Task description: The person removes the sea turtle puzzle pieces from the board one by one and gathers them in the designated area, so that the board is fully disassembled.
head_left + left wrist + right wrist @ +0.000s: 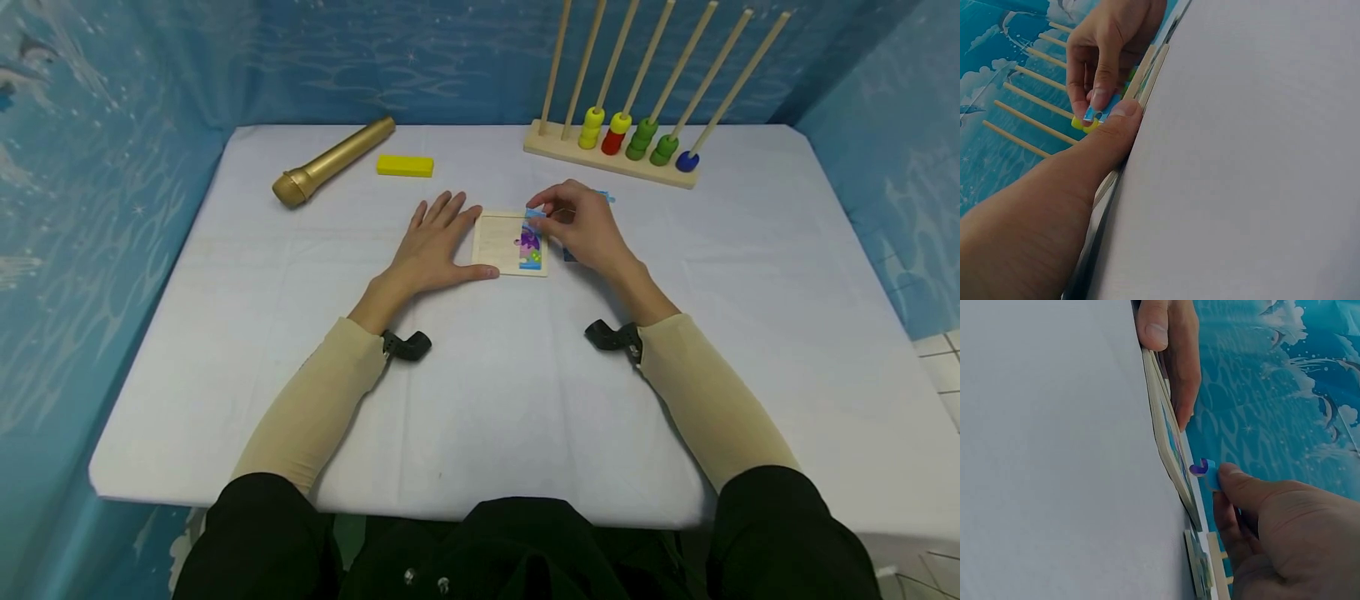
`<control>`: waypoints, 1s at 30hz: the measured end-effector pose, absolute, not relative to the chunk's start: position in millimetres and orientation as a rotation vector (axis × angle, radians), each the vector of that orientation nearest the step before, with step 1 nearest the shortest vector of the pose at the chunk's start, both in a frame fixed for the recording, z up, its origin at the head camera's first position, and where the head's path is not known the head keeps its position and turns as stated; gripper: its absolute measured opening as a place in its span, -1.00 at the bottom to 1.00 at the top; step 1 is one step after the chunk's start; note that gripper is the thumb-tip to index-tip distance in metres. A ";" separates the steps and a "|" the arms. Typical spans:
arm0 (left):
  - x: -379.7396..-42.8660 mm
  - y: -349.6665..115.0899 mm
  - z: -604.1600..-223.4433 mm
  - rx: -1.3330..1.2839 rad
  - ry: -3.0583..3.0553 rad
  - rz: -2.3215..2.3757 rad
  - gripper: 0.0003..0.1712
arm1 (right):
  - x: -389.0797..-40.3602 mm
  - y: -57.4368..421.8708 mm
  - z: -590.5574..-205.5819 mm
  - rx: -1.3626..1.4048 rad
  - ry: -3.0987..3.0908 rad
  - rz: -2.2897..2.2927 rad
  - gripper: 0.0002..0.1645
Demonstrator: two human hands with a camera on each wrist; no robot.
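Note:
A small wooden puzzle board [495, 242] lies mid-table, with colourful puzzle pieces [531, 252] in its right part and bare wood on the left. My left hand [429, 250] rests at the board's left side, fingers spread, its thumb on the near left corner. Between thumb and fingertips, my right hand [588, 223] pinches a light-blue and purple puzzle piece [1212, 475], held above the board's right side. In the left wrist view this piece [1102, 112] shows a notch. More blue pieces [569, 256] lie partly hidden under and beyond the right hand.
At the back right stands a wooden bead abacus [611, 158] with tall pegs and coloured beads. A gold microphone [333, 162] and a yellow block [405, 166] lie at the back left. White cloth covers the table [480, 400]; blue curtains [412, 58] stand behind it.

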State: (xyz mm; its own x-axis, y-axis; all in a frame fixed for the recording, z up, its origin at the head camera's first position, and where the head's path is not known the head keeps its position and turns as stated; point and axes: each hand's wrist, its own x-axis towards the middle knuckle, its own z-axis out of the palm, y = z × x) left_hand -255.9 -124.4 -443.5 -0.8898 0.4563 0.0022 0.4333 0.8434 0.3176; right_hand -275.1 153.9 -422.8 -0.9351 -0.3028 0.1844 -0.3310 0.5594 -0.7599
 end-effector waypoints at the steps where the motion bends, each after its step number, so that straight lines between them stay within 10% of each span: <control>1: -255.7 -124.5 -443.4 0.713 2.946 0.483 0.27 | -275.4 154.3 -421.9 0.559 -2.745 1.329 -0.69; 30: -257.3 -125.9 -445.2 0.724 2.948 0.495 0.27 | -302.9 264.1 -432.5 -0.262 -2.605 1.223 -0.60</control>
State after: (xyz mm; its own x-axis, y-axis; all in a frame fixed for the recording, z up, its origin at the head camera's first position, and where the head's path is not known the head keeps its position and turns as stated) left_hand -257.3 -125.9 -445.2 -0.8872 0.4612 0.0121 0.4399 0.8377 0.3235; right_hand -302.9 264.1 -432.5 -0.9522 0.2666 0.1495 0.0553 0.6313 -0.7736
